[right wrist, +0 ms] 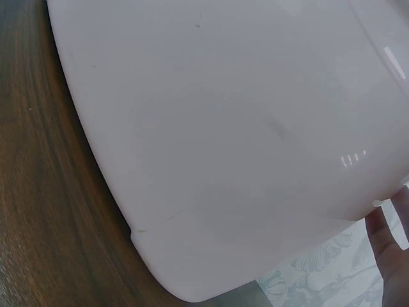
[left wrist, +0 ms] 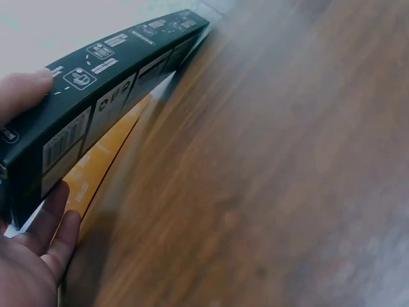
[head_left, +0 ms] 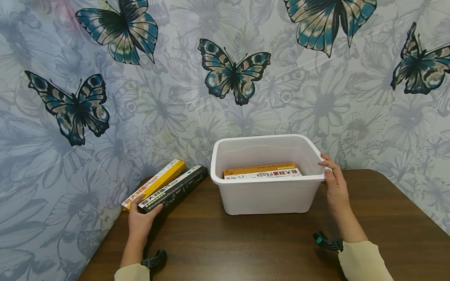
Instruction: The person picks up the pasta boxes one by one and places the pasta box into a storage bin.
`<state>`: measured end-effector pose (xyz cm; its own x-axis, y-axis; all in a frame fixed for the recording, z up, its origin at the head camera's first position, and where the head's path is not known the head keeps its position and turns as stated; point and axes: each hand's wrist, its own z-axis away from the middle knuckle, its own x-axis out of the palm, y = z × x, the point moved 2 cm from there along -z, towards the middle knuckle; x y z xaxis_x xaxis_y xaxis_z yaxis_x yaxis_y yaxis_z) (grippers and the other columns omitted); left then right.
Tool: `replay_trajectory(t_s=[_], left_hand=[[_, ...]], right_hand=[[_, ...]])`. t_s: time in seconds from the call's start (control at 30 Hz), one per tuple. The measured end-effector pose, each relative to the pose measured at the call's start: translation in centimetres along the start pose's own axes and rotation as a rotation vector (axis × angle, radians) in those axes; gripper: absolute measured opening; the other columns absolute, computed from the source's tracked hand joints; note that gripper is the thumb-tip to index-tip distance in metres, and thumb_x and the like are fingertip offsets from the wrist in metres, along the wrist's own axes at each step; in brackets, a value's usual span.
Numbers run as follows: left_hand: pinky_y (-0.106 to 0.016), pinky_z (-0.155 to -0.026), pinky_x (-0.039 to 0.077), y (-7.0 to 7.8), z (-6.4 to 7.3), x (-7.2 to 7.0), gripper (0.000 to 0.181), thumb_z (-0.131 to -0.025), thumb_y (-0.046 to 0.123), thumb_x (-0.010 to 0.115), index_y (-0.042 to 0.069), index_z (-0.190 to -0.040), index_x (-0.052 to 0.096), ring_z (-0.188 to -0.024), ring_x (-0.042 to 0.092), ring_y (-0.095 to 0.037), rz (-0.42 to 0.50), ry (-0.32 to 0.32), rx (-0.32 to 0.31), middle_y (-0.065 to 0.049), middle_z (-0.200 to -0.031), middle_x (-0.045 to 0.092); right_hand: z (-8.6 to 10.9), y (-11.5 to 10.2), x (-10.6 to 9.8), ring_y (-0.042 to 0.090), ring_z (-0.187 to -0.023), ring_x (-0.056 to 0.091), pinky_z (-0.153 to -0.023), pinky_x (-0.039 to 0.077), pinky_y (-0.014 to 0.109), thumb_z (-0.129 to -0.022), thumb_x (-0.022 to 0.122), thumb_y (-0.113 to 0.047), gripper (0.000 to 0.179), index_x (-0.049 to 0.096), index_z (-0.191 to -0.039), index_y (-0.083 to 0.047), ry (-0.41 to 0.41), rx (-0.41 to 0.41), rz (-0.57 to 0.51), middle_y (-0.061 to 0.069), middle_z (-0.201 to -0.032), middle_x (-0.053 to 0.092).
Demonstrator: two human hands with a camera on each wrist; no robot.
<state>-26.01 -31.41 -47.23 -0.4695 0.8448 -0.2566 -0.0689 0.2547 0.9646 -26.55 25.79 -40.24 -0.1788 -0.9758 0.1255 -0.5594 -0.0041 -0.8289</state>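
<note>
My left hand (head_left: pixel 141 224) holds the near end of a long black pasta box (head_left: pixel 172 190). In the left wrist view, the thumb lies on one printed face of that black box (left wrist: pixel 96 70) and fingers show at its other side. Close beside it lies a yellow pasta box (head_left: pixel 154 183), partly hidden by the black one. My right hand (head_left: pixel 335 187) grips the right rim of a white plastic bin (head_left: pixel 267 197). Inside the bin lies an orange-and-white pasta box (head_left: pixel 261 170), its lower part hidden by the front wall.
The bin and boxes stand on a brown wooden table (head_left: pixel 246 246). Behind the table hangs a pale floral backdrop with butterflies (head_left: pixel 234 74), close to the bin's back. A dark band (head_left: pixel 328 241) is worn on the right wrist, and another (head_left: pixel 155 259) on the left.
</note>
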Motion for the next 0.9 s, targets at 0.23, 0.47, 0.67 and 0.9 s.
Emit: replay_trajectory(t_s=[0.23, 0.47, 0.67, 0.9], left_hand=[[-0.009, -0.081, 0.037, 0.2, 0.1, 0.3, 0.086, -0.082, 0.030, 0.084, 0.020, -0.151, 0.034, -0.127, 0.039, -0.020, 0.071, 0.058, -0.009, -0.012, -0.156, 0.032], [-0.004, -0.083, 0.042, 0.9, 0.1, 0.7, 0.088, -0.079, 0.015, 0.085, 0.013, -0.150, 0.032, -0.120, 0.047, -0.007, 0.279, 0.138, 0.019, 0.005, -0.136, 0.046], [-0.002, -0.079, 0.042, 1.6, 0.3, 0.7, 0.091, -0.078, 0.021, 0.087, 0.013, -0.150, 0.031, -0.117, 0.048, -0.007, 0.260, 0.168, -0.005, 0.004, -0.136, 0.047], [-0.005, -0.080, 0.039, 2.6, 0.7, 0.9, 0.088, -0.077, 0.033, 0.087, 0.016, -0.147, 0.036, -0.125, 0.046, -0.018, 0.118, 0.189, 0.021, -0.007, -0.155, 0.040]], right_hand=[[0.0, 0.0, -0.1, 0.016, -0.146, 0.030, -0.100, 0.037, 0.017, -0.107, 0.038, -0.015, 0.033, 0.045, -0.130, 0.007, 0.001, 0.002, 0.003, 0.003, -0.158, 0.038], [-0.1, 0.0, 0.0, 0.017, -0.145, 0.030, -0.100, 0.037, 0.017, -0.107, 0.038, -0.015, 0.033, 0.045, -0.130, 0.008, 0.000, -0.006, 0.004, 0.003, -0.157, 0.038], [-0.1, 0.0, 0.1, 0.017, -0.145, 0.031, -0.099, 0.037, 0.017, -0.107, 0.037, -0.015, 0.033, 0.044, -0.130, 0.008, 0.001, -0.007, 0.003, 0.007, -0.158, 0.037], [0.0, -0.1, 0.1, 0.016, -0.145, 0.031, -0.100, 0.037, 0.017, -0.107, 0.037, -0.015, 0.033, 0.045, -0.130, 0.007, 0.003, -0.007, 0.003, 0.009, -0.159, 0.035]])
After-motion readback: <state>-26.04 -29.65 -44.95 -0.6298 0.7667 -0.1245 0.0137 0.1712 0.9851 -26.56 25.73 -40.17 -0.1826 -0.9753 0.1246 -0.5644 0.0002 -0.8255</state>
